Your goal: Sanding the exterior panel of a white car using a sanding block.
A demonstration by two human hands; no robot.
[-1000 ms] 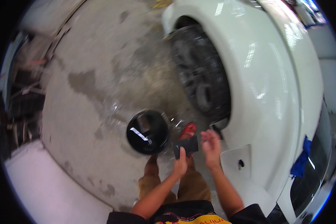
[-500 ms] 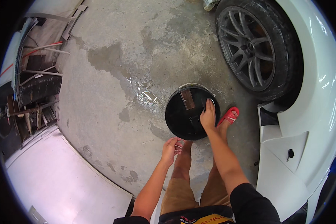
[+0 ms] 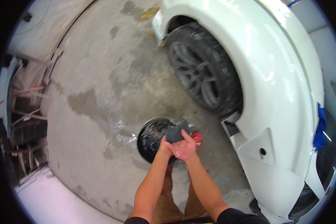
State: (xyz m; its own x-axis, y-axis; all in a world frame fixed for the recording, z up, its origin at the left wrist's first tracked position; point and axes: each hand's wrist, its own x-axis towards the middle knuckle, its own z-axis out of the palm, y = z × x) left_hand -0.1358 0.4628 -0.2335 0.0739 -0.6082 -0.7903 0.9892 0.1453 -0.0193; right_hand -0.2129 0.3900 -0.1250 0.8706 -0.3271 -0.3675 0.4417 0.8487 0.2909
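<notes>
In front of me both hands meet over a black bucket (image 3: 143, 146) of rippling water. Pinched between them is a dark grey rectangular sheet, which looks like sandpaper (image 3: 175, 133). My left hand (image 3: 165, 147) grips its near left edge, with the thumb up along it. At the right end, the fingers of my right hand (image 3: 185, 148) close round the sheet, and wet skin shows. The hands and sheet cover the bucket's right part, so what lies in the water there cannot be made out.
A white car body (image 3: 265, 78) curves along the right, its dark wheel (image 3: 203, 71) turned out of the arch. A blue cloth (image 3: 320, 127) hangs on it. Wet patches mark the concrete floor (image 3: 100, 71). Metal frames and scrap (image 3: 28, 115) stand at left above a white panel (image 3: 67, 201).
My right hand has come up out of the bucket with the sandpaper, and my left hand has joined it there. The water now ripples. The view has turned toward the car.
</notes>
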